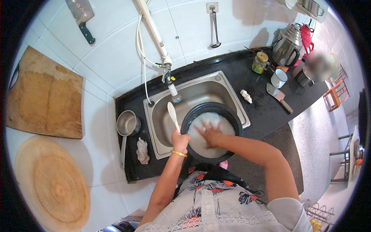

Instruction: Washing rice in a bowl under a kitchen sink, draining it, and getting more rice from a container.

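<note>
A round black pot (213,156) of cloudy, whitish water is held over the near right part of a stainless steel sink (161,116). My left hand (181,140) grips a white spoon or rice paddle (172,113), its head pointing up and away, and touches the pot's left rim. Fingers spread, my right hand (211,134) is dipped in the cloudy water; whatever lies under the surface is hidden. Beyond the pot, the faucet (173,90) with a clear-tipped nozzle points into the sink. No stream of water shows from it.
Left of the sink lie a small metal saucepan (127,123) and a crumpled cloth (142,150). On the right counter are a white cloth (246,96), a cleaver (279,97), an enamel mug (278,78), a gold-lidded jar (260,62) and a metal kettle (287,46). A cutting board (46,98) hangs at left.
</note>
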